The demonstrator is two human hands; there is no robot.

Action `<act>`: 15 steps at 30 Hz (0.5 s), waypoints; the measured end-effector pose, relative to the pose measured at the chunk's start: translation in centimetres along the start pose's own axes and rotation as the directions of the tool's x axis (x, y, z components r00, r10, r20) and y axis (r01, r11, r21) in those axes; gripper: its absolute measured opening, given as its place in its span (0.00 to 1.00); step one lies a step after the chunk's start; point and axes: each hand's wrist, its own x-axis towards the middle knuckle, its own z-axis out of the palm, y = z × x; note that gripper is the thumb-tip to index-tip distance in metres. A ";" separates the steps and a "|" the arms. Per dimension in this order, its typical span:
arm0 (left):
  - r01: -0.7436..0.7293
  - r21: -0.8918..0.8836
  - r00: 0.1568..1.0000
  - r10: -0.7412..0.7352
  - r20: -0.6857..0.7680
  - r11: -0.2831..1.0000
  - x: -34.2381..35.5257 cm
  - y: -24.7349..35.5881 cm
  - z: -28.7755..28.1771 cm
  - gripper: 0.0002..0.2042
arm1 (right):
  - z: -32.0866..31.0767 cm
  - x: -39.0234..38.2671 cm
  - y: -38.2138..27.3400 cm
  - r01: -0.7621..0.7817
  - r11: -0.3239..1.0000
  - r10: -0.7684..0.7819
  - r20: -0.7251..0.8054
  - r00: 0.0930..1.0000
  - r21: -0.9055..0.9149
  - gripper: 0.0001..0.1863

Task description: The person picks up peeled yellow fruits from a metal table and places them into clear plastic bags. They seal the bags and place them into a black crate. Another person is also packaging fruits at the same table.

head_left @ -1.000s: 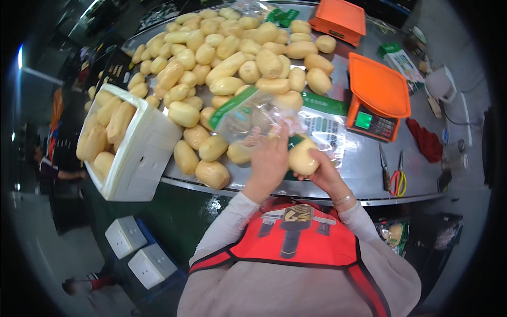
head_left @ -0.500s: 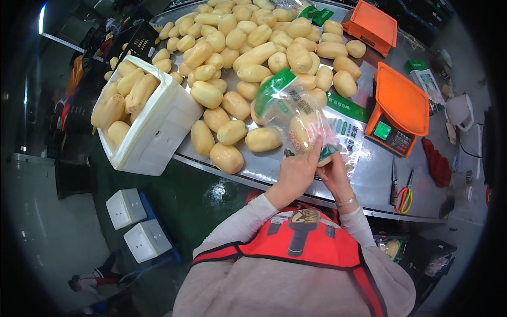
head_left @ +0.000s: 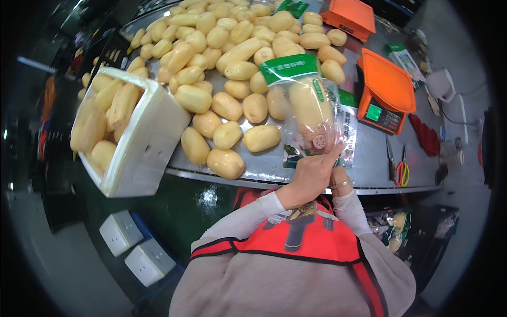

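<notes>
A clear plastic bag (head_left: pixel 331 100) with a green band and printed lotus slices lies at the table's near edge. Inside it is a pale lotus root segment (head_left: pixel 305 103). My left hand (head_left: pixel 310 175) is closed at the bag's near end, its index finger stretched along the plastic. Just right of it and partly behind, my right hand (head_left: pixel 339 175) is at the same end, its fingers mostly hidden. Beneath the bag lies another printed bag (head_left: pixel 348 127). Loose lotus roots (head_left: pixel 227 106) lie left of and beyond the bag.
A white foam box (head_left: pixel 153 140) of lotus roots stands tilted at the left. At the right are an orange scale (head_left: pixel 388 84), a second orange scale (head_left: pixel 351 18), a knife (head_left: pixel 391 158), scissors (head_left: pixel 403 170) and a red cloth (head_left: pixel 424 135). White foam boxes (head_left: pixel 120 233) stand on the floor.
The filled bag has turned flatter and more upright in view, its green band now spread out. My hands have shifted nearer the table edge and closer together, the left covering more of the right.
</notes>
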 end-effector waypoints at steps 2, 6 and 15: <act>0.035 -0.046 0.998 -0.033 0.057 0.998 -1.0 0.0 -1.0 0.27 | 1.5 0.6 -0.1 0.092 0.991 -0.093 -0.007 0.996 -0.092 0.34; -0.030 -0.151 0.990 0.050 0.132 0.988 -3.2 0.4 -1.7 0.28 | 2.0 -0.2 -1.2 0.174 0.941 -0.195 -0.047 0.980 -0.291 0.38; -0.013 -0.393 0.926 0.159 0.343 0.919 -3.4 0.5 -4.7 0.27 | 2.8 -5.8 1.6 -0.423 0.608 0.503 0.085 0.860 0.672 0.35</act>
